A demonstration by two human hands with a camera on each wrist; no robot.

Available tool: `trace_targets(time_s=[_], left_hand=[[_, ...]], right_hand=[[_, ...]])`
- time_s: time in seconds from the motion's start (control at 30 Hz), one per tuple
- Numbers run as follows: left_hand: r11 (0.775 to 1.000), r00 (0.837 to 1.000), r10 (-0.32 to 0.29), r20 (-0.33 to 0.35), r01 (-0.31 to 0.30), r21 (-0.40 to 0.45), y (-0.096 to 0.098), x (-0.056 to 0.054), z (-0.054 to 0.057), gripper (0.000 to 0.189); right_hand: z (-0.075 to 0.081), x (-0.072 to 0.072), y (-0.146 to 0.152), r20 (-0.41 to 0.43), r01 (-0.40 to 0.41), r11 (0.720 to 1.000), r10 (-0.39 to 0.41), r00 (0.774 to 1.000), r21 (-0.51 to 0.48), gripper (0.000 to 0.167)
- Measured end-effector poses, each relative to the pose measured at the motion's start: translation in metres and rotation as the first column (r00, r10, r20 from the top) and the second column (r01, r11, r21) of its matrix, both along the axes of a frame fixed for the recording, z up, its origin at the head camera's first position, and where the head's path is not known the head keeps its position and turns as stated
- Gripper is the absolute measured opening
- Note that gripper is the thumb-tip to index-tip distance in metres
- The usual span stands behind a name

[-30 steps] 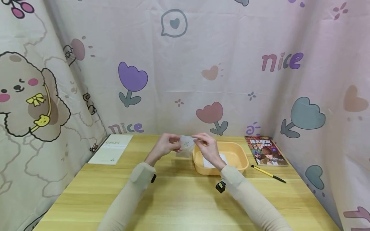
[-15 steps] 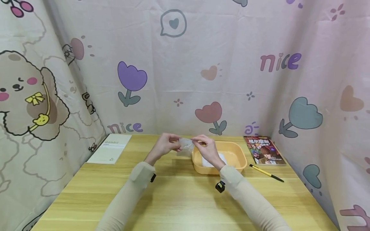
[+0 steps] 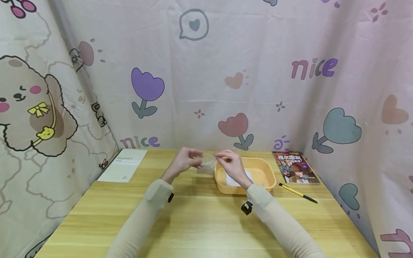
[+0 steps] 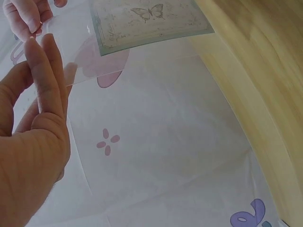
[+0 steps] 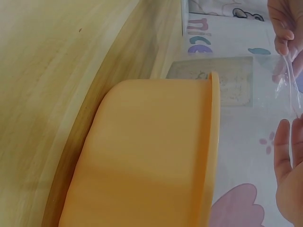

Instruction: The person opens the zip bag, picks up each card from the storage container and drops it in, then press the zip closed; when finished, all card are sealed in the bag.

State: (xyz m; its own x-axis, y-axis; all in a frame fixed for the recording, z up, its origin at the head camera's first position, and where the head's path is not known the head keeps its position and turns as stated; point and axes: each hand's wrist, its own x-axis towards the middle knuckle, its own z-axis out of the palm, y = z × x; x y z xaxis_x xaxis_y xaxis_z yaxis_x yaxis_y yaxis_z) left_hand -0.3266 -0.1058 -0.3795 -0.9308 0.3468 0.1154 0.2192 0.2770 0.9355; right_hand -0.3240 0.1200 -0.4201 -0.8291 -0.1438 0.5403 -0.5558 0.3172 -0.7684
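Above the table, a clear plastic bag [image 3: 205, 170] hangs between my two hands. My left hand [image 3: 184, 161] pinches its upper left edge between thumb and fingers. At the upper right edge, my right hand [image 3: 233, 165] pinches with its fingertips. The bag's mouth bows apart between them. In the left wrist view, a card [image 4: 151, 23] with a butterfly print and a grey-green border shows low in the bag. The right wrist view shows the taut plastic rim [image 5: 289, 82] running between both hands.
An orange-yellow plastic basin [image 3: 272, 175] stands just right of the bag, below my right hand, with a white paper piece [image 3: 231, 180] in it. Right of it lie a magazine [image 3: 297, 168] and a yellow-and-black pen [image 3: 297, 192]. A pale Gambit notebook [image 3: 122, 166] lies at the left.
The bag's top edge, flatter before, has spread into a curved loop between my fingers. Both hands have stayed almost in place.
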Motion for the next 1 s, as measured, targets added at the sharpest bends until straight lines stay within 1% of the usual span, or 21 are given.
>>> trace_targets(time_s=[0.17,0.33,0.47,0.57,0.7,0.73,0.83,0.93,1.0], left_hand=[[1.0,1.0,0.001,0.004,-0.001,0.003,-0.001,0.001,0.001,0.036],[1.0,1.0,0.004,-0.005,-0.004,-0.001,-0.002,0.003,0.001,0.035],[1.0,1.0,0.007,0.01,-0.007,-0.005,-0.002,0.002,-0.001,0.035],[1.0,1.0,0.006,0.015,-0.006,-0.004,-0.002,0.002,-0.001,0.035],[1.0,1.0,0.004,0.003,-0.004,-0.006,-0.001,0.003,0.0,0.034],[1.0,1.0,0.002,0.001,-0.002,-0.007,-0.001,0.003,0.0,0.034],[1.0,1.0,-0.004,0.004,0.004,-0.004,-0.001,0.003,0.0,0.035],[1.0,1.0,0.002,0.009,-0.002,-0.004,-0.001,0.002,-0.001,0.035],[1.0,1.0,0.01,0.012,-0.01,-0.007,0.0,0.002,0.0,0.035]], right_hand=[[0.001,0.001,0.005,0.033,-0.026,0.999,0.027,0.999,-0.043,0.014],[-0.002,-0.004,0.012,0.057,-0.067,0.995,0.072,0.996,-0.072,0.016],[-0.005,-0.008,0.021,0.088,-0.079,0.996,0.083,0.993,-0.041,0.019],[-0.007,-0.011,0.031,0.141,-0.086,0.996,0.087,0.986,-0.01,0.021],[-0.007,-0.013,0.045,0.213,-0.103,0.994,0.093,0.973,0.037,0.021],[-0.007,-0.013,0.048,0.229,-0.108,0.993,0.093,0.969,0.052,0.021],[0.002,-0.004,0.054,0.26,-0.125,0.988,0.097,0.961,0.091,0.021],[0.011,0.004,0.06,0.267,-0.132,0.983,0.095,0.959,0.125,0.021],[0.005,-0.001,0.066,0.272,-0.121,0.982,0.078,0.959,0.145,0.02]])
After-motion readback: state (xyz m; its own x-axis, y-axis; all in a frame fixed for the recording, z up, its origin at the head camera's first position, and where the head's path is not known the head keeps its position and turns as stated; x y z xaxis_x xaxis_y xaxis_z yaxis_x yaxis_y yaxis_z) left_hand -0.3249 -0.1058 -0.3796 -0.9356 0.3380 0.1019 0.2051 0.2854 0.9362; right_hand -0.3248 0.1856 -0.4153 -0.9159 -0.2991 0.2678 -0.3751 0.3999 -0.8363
